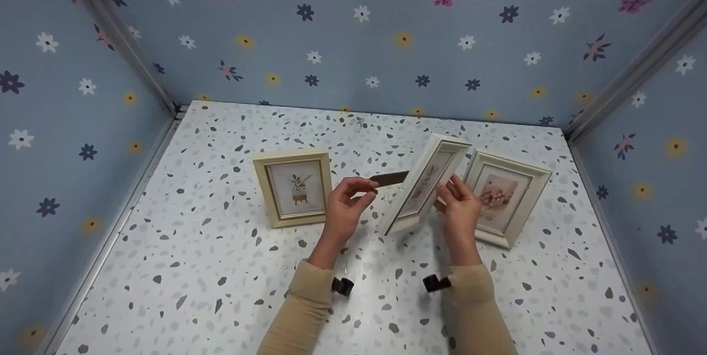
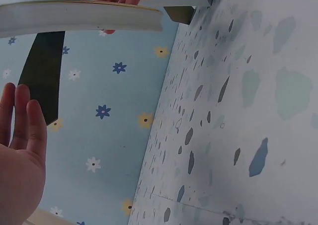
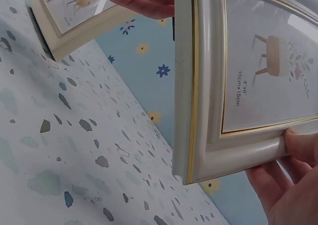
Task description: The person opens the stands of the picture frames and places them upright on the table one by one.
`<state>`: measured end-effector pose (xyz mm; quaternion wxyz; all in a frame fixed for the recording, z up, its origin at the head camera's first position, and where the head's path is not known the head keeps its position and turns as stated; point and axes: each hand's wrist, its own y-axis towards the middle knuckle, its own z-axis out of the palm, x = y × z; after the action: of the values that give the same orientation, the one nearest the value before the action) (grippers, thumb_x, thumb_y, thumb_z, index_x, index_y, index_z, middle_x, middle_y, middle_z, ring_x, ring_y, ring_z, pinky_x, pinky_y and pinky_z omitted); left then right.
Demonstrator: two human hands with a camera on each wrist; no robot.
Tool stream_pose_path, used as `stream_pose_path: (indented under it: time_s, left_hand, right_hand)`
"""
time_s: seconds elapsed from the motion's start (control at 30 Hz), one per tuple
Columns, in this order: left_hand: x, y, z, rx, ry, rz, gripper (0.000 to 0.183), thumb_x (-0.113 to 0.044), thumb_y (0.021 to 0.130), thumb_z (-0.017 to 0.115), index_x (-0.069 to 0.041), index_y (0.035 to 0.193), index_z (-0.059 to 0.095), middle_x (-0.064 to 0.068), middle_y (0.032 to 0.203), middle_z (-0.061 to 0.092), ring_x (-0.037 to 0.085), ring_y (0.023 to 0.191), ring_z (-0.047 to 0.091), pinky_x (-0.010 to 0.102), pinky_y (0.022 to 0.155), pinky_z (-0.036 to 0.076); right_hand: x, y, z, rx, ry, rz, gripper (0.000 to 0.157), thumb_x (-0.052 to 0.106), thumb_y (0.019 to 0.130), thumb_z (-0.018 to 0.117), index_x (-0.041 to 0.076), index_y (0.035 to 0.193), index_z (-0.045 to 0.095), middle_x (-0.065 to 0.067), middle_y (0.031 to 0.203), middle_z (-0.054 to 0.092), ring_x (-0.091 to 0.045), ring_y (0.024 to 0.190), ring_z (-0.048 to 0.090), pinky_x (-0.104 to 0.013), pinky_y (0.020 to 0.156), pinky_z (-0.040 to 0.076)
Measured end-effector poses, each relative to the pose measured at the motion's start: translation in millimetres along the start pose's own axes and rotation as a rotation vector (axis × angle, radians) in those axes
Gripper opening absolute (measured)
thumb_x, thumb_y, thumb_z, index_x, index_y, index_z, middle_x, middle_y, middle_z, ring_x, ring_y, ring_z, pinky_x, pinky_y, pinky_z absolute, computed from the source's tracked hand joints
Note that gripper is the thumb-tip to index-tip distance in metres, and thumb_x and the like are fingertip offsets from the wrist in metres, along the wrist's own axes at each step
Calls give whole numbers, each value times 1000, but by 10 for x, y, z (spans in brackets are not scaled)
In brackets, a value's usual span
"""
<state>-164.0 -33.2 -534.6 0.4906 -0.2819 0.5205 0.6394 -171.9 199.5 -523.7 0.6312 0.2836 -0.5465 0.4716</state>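
Observation:
A white picture frame with a gold inner line is held up and tilted on its side above the table. My right hand grips its edge, thumb on the front border and fingers behind, as the right wrist view shows. Out from its back sticks a dark brown stand leg. At the leg's free end is my left hand, fingertips against it and the thumb apart. In the left wrist view, the left fingers are nearly straight beside the dark leg. The picture reads 4"x6".
A cream frame with a potted-plant picture stands at left. Another cream frame with a pink flower picture stands at right, partly behind the right hand. The speckled table is bounded by blue flowered panels on three sides.

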Motion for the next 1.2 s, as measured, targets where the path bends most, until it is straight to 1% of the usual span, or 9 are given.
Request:
stream_pose_path:
  time_s: [0.17,0.23,0.37,0.47,0.6,0.7,0.9,1.1,1.2]
  left_hand:
    - [-70,4,-27,-89,125,43,20,12,85,71,10,102,59,25,96,63,19,87,62,30,72,51]
    - [-132,4,-28,-110,167,64,23,11,83,73,10,101,59,25,96,61,22,85,60,31,70,50]
    - [-253,-2,-5,-105,234,86,28,9,82,76,10,105,60,23,101,59,32,87,58,33,69,50]
    - [-265,2,2,-106,269,69,25,6,84,75,9,106,63,19,102,61,32,90,59,33,71,51]
    - [-278,11,11,-123,285,29,15,2,88,73,7,101,68,12,97,64,21,89,61,32,73,51]
    - [-283,16,9,-133,276,16,10,1,89,72,7,97,70,8,94,66,17,88,61,28,73,51]
    - [-286,34,7,-140,284,15,6,2,88,72,4,94,73,9,94,66,16,88,61,24,72,51]
    - [-276,34,8,-135,275,7,7,2,88,72,4,94,73,10,93,65,17,87,61,26,73,52]
    - [-269,26,8,-131,268,3,8,1,89,72,5,96,72,9,93,65,16,86,62,26,73,52]
  right_hand:
    - [-1,-10,-10,6,24,33,53,-2,94,65,-2,145,48,-22,125,59,-8,86,69,-25,69,58]
    - [-4,-19,-11,1,31,39,53,-1,94,65,0,144,49,-17,119,62,-9,84,69,-25,67,58]
    - [-12,-44,-17,12,55,56,53,-2,94,65,1,144,49,-8,110,66,-9,83,70,-27,67,58]
    - [-14,-62,-24,31,75,70,53,-3,95,64,0,145,48,-5,105,67,-10,83,70,-28,68,58]
    - [-21,-77,-45,70,93,88,52,-3,96,62,-3,145,46,-3,100,68,-10,82,69,-27,67,58]
    - [-30,-83,-72,96,91,103,52,-4,96,61,-4,146,45,-2,97,68,-10,81,68,-26,66,58]
    - [-38,-71,-132,143,86,127,53,-7,96,59,-7,146,42,-2,94,68,-9,77,68,-25,64,57]
    - [-54,-65,-169,162,86,147,55,-7,95,59,-8,147,39,-1,94,67,-9,78,68,-25,64,57]
    - [-51,-76,-167,155,100,141,53,-8,95,59,-8,145,42,-2,94,68,-10,77,68,-26,64,58]
